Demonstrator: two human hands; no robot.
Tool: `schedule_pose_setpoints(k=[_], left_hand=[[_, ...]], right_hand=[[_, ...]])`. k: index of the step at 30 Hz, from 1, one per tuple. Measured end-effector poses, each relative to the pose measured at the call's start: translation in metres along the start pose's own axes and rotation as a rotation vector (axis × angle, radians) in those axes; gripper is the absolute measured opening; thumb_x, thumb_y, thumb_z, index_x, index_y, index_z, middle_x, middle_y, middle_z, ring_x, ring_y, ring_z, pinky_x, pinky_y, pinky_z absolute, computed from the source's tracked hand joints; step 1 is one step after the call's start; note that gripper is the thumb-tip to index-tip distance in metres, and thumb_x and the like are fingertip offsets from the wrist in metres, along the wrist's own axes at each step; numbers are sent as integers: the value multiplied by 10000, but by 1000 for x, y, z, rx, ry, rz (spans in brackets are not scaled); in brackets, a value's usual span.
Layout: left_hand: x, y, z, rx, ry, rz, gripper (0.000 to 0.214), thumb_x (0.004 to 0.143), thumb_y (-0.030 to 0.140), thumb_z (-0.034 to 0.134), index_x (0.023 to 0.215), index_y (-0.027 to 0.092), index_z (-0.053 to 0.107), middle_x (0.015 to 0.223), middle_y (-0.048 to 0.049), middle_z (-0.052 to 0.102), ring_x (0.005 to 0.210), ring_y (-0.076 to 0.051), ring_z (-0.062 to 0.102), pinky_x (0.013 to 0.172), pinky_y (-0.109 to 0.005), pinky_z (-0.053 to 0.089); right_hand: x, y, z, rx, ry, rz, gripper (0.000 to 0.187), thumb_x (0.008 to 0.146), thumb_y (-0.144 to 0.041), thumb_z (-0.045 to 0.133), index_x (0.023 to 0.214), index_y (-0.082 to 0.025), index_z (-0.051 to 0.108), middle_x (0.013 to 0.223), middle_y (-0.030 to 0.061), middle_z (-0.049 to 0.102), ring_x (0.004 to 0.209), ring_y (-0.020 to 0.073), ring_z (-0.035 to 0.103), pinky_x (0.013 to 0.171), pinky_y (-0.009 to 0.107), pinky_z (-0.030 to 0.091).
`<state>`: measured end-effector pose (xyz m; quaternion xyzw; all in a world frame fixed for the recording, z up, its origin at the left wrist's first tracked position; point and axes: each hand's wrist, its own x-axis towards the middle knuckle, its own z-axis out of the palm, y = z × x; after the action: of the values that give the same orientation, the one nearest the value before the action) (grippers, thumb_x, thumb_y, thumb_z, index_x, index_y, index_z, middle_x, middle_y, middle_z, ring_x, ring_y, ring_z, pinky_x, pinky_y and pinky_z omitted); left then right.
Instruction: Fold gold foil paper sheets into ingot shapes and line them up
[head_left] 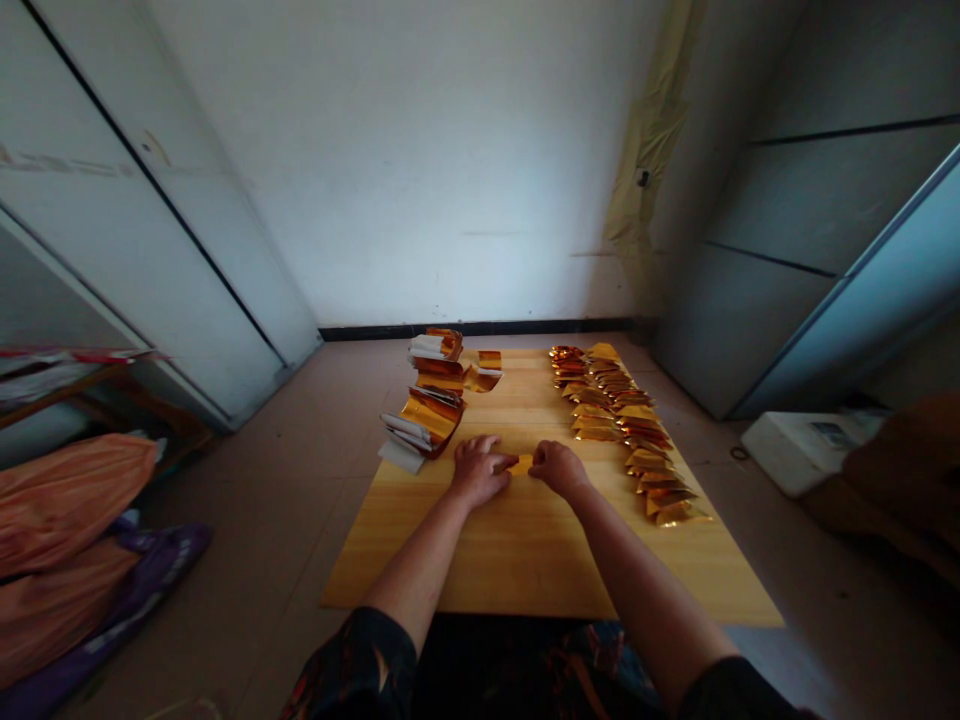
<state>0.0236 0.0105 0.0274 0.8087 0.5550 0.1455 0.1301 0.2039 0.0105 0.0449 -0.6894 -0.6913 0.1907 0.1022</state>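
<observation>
1. Floor [225, 620] carries our wooden board [547, 570]; our left hand [478, 470] and right hand [559, 470] pinch narrowly on a gold foil piece [521, 464] between them.
2. We could tear it by pinching too hard; a careless sweep could scatter the folded foil row [619, 425].

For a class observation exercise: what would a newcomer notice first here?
First comes the long, curving row of folded gold foil pieces on the right of the pale wooden board. Further left sits a stack of gold-and-white foil sheets, and centrally the left hand and right hand meet at a small gold foil piece.
</observation>
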Motion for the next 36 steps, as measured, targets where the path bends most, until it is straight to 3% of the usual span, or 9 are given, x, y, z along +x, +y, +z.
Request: schedule_pose_setpoints(k=[12,19,24,28,32,36], left_hand=[[2,-8,2,49,-51,40,331,823,284,538,1082,469,628,1336,40,473,1220,-226,391,1036,-438,250],[2,-4,0,23,-36,4,303,856,273,507,1042,464,649,1324,52,496,1222,-204,402,1054,-425,241],[1,-2,1,-1,19,-5,215,819,423,567,1003,432,679,1297,31,519,1204,-224,417,1043,-434,261],[1,-3,2,7,21,6,262,766,414,627,1024,434,670,1310,27,505,1209,-237,409,1037,-443,265],[0,-2,0,31,-14,17,306,785,304,586,1046,447,655,1321,38,491,1216,-233,406,1041,-440,259],[-2,-1,-3,50,-42,32,366,760,327,602,1107,442,621,1351,38,461,1240,-243,378,1053,-449,235]], right_hand=[[7,17,-1,109,-6,-70,250,676,-26,532,798,-170,696,855,26,704,792,115,607,688,170,388],[7,15,0,46,10,-48,196,737,-94,519,794,-174,689,864,35,696,809,119,607,692,176,383],[3,6,0,12,26,-16,142,744,-206,569,830,-161,673,875,72,677,791,150,602,651,211,372],[-1,-1,0,-28,54,22,271,685,-341,663,884,-158,645,914,89,652,776,165,589,607,220,356],[0,7,0,19,33,-39,113,716,-171,591,818,-165,638,862,54,652,768,133,575,632,199,353],[-1,22,1,81,40,-192,190,718,-83,524,839,-177,637,878,31,635,781,114,560,655,181,356]])
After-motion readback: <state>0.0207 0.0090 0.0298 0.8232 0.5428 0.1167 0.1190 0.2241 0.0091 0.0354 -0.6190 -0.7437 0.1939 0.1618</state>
